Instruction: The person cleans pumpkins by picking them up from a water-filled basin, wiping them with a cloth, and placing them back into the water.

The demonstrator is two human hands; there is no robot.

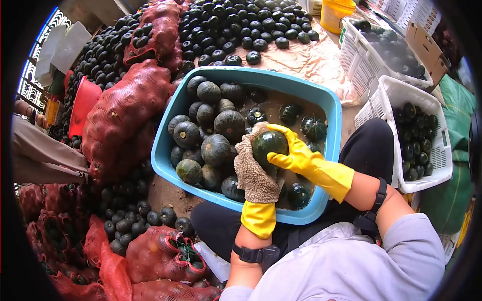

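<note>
A dark green, wet-looking kabocha squash (270,148) is held between my two hands above the blue tub (163,145). My right hand (293,153), in a yellow rubber glove, grips it from the right with thumb and fingers apart around it. My left hand (258,175) wears a yellow glove too, covered by a fuzzy brown cloth mitt (261,183) that presses against the squash's left side. Its fingers are hidden under the mitt. Dull kabocha squashes (216,150) pile up in the tub's left half. Shinier squashes (314,128) sit in brownish water on the right.
White crates (416,185) with dark squashes stand at the right. A yellow bucket (336,15) is at the back. Red mesh sacks (123,115) and loose squashes (246,30) spread behind and left. Another person's trouser leg (47,150) shows at the left edge.
</note>
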